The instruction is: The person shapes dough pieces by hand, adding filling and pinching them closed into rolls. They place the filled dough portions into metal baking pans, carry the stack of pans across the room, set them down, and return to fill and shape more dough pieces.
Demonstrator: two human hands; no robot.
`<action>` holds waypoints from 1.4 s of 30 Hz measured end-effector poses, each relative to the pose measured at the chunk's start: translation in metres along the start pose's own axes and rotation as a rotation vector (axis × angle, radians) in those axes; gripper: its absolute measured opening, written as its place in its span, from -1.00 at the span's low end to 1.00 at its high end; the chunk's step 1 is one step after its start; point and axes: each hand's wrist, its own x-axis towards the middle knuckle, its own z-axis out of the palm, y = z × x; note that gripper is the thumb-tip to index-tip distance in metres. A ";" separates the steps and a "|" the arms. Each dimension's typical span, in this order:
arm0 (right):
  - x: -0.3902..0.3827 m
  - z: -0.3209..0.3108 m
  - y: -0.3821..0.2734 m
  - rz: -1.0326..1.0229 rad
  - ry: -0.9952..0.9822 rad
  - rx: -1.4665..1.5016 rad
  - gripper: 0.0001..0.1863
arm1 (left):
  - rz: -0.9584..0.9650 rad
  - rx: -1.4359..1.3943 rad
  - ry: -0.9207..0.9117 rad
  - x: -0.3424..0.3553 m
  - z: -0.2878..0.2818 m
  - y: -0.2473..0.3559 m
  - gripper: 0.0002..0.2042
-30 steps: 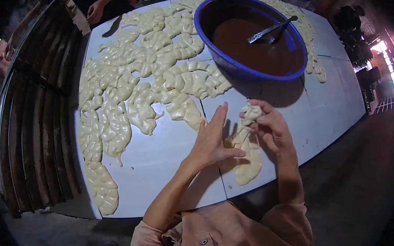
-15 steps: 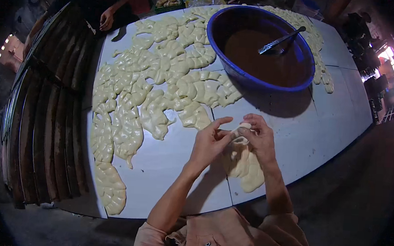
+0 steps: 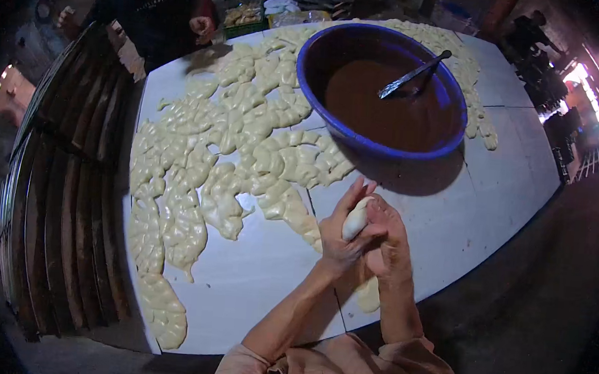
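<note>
A smooth, pale, elongated piece of dough is cupped between my two hands, above the table's near side. My left hand presses against it from the left, with the fingers pointing up and away. From the other side my right hand curls around it. Under my wrists, part of a flat yellowish dough sheet shows on the white tabletop; my arms hide the rest. Many glossy, flattened dough pieces lie joined together across the left and middle of the table.
Beyond my hands stands a large blue basin of brown filling, with a metal utensil leaning in it. Dark ridged racks are stacked at the left. Another person stands at the far left, near a green crate.
My hands have closed together around the dough, which now looks smooth and elongated. The view has shifted slightly. The other person has moved and raised a hand.
</note>
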 end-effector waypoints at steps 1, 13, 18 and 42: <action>0.005 -0.003 -0.004 -0.019 0.026 -0.021 -0.81 | -0.018 -0.005 0.016 0.002 0.003 -0.002 -0.08; 0.190 -0.041 -0.131 -0.057 -0.090 -1.654 -0.69 | -0.699 -0.028 0.017 -0.002 -0.069 0.002 -0.56; 0.211 -0.061 -0.117 0.266 -0.395 -2.161 -0.67 | -0.705 0.046 0.001 -0.012 -0.087 -0.002 -0.60; 0.012 0.047 0.098 0.107 -0.145 -0.556 -0.60 | -0.771 -0.616 0.324 -0.072 -0.160 0.033 -0.72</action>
